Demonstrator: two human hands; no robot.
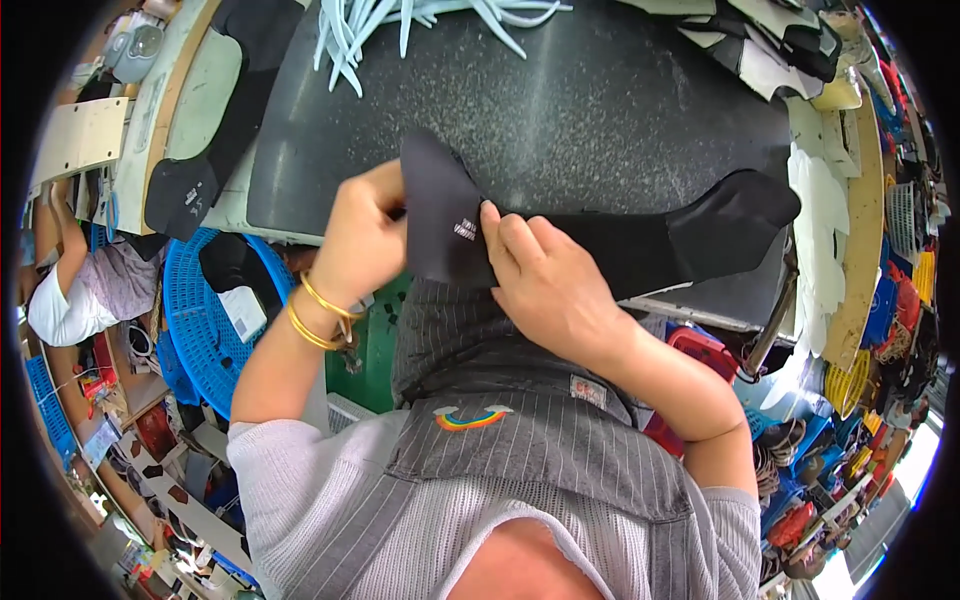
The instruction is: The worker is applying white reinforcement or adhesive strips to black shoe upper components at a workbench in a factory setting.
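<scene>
A black, flat cut piece (437, 215), shaped like a shoe-upper part with small white print, stands raised at the table's near edge. My left hand (368, 235) grips its left side, the fingers partly hidden behind it. With bent fingers, my right hand (550, 280) pinches its right edge, the fingertips close together. From behind the right hand, a black strip of similar pieces (640, 250) runs to the right and ends in a rounded, wider part (740, 220). Whether the strip is joined to the held piece I cannot tell.
The dark speckled tabletop (560, 120) bears pale blue strips (400, 25) at the far edge. Stacked black and white cut pieces (770, 45) lie far right. Another black piece (215, 130) hangs at left above a blue basket (215, 330). A person (95, 290) sits far left.
</scene>
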